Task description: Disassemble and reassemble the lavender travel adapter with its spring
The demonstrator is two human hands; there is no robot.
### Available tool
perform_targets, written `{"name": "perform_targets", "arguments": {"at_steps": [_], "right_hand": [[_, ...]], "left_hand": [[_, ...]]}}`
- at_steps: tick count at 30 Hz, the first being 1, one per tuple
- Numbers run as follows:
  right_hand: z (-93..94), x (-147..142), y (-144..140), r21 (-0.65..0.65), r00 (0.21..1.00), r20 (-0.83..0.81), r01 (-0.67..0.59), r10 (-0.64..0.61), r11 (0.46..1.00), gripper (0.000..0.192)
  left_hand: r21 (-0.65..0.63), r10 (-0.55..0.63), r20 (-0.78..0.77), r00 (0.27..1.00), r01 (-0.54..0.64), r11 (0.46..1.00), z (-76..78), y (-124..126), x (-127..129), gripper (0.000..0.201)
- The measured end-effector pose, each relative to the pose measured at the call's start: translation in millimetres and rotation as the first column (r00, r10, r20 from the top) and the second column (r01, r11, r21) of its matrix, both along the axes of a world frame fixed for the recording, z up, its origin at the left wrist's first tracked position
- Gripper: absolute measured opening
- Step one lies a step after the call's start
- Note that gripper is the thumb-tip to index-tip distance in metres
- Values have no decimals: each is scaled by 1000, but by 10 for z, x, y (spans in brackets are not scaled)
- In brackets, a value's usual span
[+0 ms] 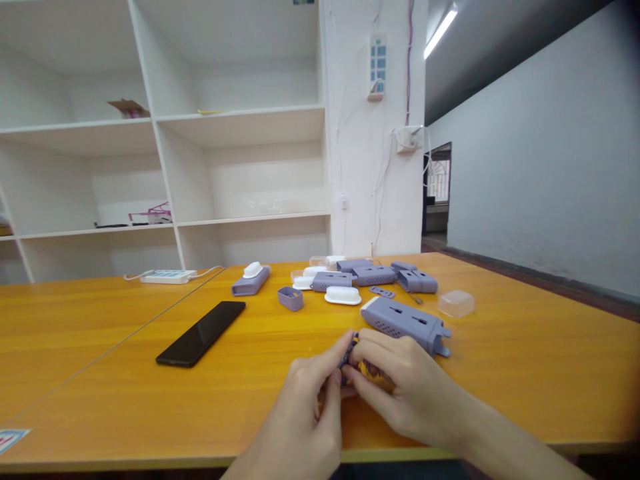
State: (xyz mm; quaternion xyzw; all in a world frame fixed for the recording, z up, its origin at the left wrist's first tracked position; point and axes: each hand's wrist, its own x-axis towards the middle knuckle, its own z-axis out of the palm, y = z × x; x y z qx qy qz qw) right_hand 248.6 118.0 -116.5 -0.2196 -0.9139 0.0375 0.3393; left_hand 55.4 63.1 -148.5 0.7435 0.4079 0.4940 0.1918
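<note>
Your left hand [305, 393] and right hand [400, 383] each pinched one small purple part [349, 357] just above the bench [125, 373]. Such a fingertip grip risked slipping; the part could have dropped.

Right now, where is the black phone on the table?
In the head view, the black phone lies flat on the orange table, left of both hands, between the white power strip behind it and the left hand in front.
</note>
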Motion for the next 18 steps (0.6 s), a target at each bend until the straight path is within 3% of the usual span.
{"name": "perform_targets", "arguments": {"at_steps": [10,18], "right_hand": [[-37,33,12,98,999,44,14,-19,995,10],[-20,26,7,-2,998,-40,-50,50,999,10]], "left_hand": [[18,9,-58,998,-8,1000,25,-22,0,47],[-12,7,-40,999,-8,1000,41,-31,0,46]]}}
